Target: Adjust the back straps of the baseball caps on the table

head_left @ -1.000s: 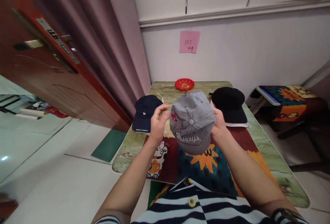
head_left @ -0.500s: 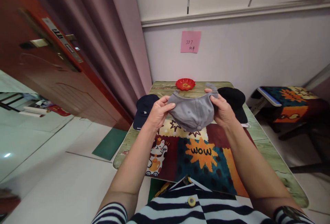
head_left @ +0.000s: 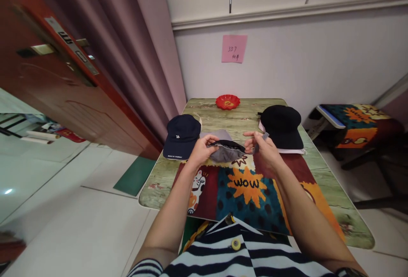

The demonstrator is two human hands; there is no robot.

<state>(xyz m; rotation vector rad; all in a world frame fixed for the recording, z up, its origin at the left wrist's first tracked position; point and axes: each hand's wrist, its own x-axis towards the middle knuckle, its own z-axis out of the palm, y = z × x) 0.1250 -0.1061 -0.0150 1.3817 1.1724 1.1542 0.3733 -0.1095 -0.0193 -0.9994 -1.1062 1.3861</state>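
Between my hands is a grey cap (head_left: 227, 154), its dark inside partly showing and its brim pointing toward the wall. My left hand (head_left: 204, 148) pinches the cap's left edge. Thumb and fingers of my right hand (head_left: 262, 146) close on the grey strap at the cap's right side. To the left, a navy cap (head_left: 182, 134) with small white letters lies on the table. On the right sits a black cap (head_left: 282, 126), with a pale pink edge showing beneath it.
A red scalloped dish (head_left: 228, 102) stands at the back of the green wood-patterned table (head_left: 153, 187). A colourful mat (head_left: 229, 202) covers the near middle. Behind is a wall with a pink note (head_left: 234, 49); a door (head_left: 63, 86) and curtain are at left.
The grey cap has come down toward the table and tilted, so its inside and brim now show. Both hands moved closer together, and the right hand shifted left, away from the black cap.
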